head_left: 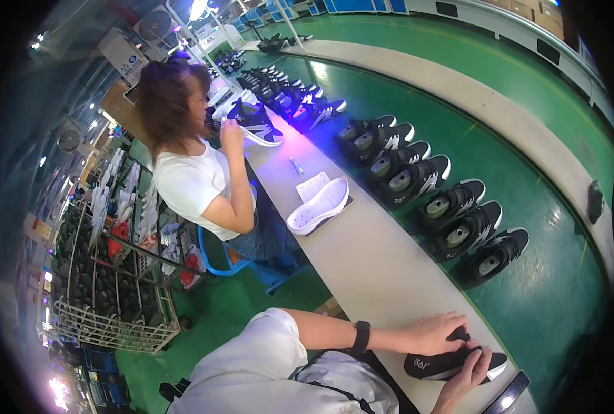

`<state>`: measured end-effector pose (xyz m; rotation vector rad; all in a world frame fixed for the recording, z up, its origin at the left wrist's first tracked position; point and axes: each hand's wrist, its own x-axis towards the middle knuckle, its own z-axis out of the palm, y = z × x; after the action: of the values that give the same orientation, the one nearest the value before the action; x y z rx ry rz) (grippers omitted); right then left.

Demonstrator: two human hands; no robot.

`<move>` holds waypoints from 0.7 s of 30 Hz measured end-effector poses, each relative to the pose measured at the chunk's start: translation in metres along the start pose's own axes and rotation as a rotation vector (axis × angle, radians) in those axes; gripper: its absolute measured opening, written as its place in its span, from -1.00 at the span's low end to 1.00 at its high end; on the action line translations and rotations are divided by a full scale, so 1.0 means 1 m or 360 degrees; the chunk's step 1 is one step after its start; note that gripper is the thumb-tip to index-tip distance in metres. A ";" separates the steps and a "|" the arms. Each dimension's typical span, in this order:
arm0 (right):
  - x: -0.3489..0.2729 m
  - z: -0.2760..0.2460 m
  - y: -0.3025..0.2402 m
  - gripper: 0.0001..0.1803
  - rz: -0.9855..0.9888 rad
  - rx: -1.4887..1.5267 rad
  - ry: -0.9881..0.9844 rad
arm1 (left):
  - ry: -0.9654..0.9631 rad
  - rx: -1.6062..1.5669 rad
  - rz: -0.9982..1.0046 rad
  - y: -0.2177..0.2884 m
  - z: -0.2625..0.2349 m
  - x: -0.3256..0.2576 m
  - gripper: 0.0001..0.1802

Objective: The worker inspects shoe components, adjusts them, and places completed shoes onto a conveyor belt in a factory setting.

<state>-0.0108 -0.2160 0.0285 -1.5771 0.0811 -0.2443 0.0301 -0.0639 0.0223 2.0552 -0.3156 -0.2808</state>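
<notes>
At the far left, a wire-sided cart [114,338] holds many dark rounded pieces [107,297], too small to identify surely; red bundles [118,238] lie in the rack above it. Next, a seated co-worker [196,179] in a white top has a hand up at a black-and-white shoe [255,126] on the long pale surface [362,255]. Nearer along the surface lies a white sole [319,207], with a pale card [312,185] just beside it. Beyond the surface's far edge runs a row of dark shoes [421,176], the nearer ones each holding a last in the opening. At the near end, a black shoe [428,367] with a white sole rests on the surface: the left hand [432,336], dark band at the wrist, has its fingers closed on the collar, and the right hand's [471,370] fingers pinch beside them. A dark slab [506,395] lies rightmost.
</notes>
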 end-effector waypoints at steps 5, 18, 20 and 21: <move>-0.002 -0.020 0.005 -0.87 0.0046 -0.0238 -0.0215 | -0.0118 -0.0211 -0.0054 -0.014 0.018 0.005 -0.62; -0.009 -0.062 -0.045 -0.67 0.0567 -0.0311 -0.0489 | -0.0092 0.0534 0.0569 0.047 -0.018 -0.045 -0.35; 0.032 -0.059 -0.056 -0.63 0.0872 -0.0203 -0.0596 | -0.0062 0.0639 0.0443 0.049 -0.020 -0.056 -0.39; 0.047 -0.067 -0.049 -0.64 0.0777 -0.0165 -0.0491 | -0.0012 0.0685 0.0430 0.052 -0.016 -0.054 -0.40</move>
<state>0.0163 -0.2896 0.0819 -1.6287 0.2360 0.3893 -0.0209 -0.0571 0.0786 2.3962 -0.7009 -0.0557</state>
